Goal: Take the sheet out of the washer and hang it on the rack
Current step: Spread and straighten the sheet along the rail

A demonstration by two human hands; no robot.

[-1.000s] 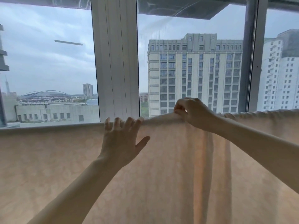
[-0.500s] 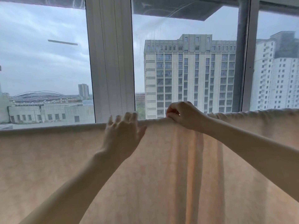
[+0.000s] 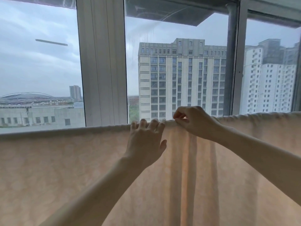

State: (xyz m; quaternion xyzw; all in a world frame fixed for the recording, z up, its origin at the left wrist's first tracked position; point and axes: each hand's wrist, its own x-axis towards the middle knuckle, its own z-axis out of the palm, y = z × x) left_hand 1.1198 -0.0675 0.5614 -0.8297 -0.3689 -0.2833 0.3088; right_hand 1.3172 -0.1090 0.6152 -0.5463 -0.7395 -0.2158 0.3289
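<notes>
Pale peach cotton fills the lower half of the view: the sheet (image 3: 68,168) hangs doubled over a level bar of the rack, which the cloth covers wholly, so the bar itself cannot be seen. Its top fold runs straight across, smooth on the left and bunched on the right. The left hand (image 3: 145,139) lies flat against the near face of the sheet, four fingers reaching up over the fold and slightly spread, thumb held out to the side. The right hand (image 3: 192,121) pinches the top fold between thumb and forefinger, the other fingers curled above it. Half a second ago the two hands stood further apart along the fold; now the left fingertips lie just beside the right hand's pinch. Narrow upright pleats (image 3: 190,168) drop through the cloth below the right hand. Behind the sheet stands a white window post (image 3: 101,62), and through the glass a grey tower block (image 3: 180,79).
</notes>
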